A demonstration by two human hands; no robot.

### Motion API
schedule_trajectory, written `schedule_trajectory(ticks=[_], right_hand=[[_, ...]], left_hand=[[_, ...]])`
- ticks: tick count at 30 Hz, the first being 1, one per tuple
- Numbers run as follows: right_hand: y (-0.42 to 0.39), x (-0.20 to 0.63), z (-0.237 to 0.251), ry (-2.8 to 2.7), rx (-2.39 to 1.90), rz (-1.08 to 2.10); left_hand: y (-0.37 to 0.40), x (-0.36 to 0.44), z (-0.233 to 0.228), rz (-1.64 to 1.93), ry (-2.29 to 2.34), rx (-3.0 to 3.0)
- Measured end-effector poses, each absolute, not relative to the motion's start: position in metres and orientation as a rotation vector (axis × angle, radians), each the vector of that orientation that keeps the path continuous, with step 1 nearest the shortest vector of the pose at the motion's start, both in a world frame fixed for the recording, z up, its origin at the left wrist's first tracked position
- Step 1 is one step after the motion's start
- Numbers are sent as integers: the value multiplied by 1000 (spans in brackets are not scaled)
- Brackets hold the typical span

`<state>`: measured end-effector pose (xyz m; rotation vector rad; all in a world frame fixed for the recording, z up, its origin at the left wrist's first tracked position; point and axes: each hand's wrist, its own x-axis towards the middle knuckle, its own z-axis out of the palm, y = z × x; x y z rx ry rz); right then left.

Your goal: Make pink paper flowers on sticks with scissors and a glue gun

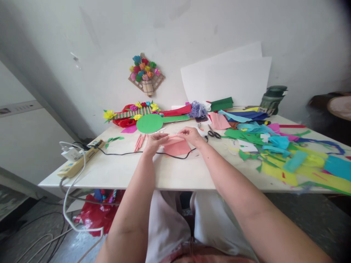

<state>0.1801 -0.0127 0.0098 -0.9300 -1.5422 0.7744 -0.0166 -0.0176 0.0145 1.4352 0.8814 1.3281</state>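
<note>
Pink strip, thin and perhaps folded or rolled, runs between your two hands, over the middle of the tabletop and well back from its front edge; your left hand has thumb and fingertips closed on one end, and your right hand pinches the other in the same way, with hardly a gap at either grip; just below lies a pink sheet, and whether strip and sheet touch cannot be told; use light, level pinches, since thin material like this would likely crease or tear under a hard pull; if you twist or turn it, move both hands at one pace so the strip comes out even along its length; mind the black cable, which runs along the near side of the sheet and could catch a wrist; leave the pink sticks just beside your left hand, toward the left edge, undisturbed, and likewise the scissors to the right of your right hand, toward the right edge.
</note>
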Motion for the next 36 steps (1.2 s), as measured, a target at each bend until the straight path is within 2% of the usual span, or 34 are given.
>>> schedule_trajectory(ticks=[8,18,36], right_hand=[[-14,180,10,-1578,-872,881],[-4,176,-6,-1781,-1001,678],[-15,176,6,-1751,-948,673]], left_hand=[[-19,-14,14,1280,911,1537],[-20,-10,13,1253,965,1679],[-15,-20,12,1185,945,1465]])
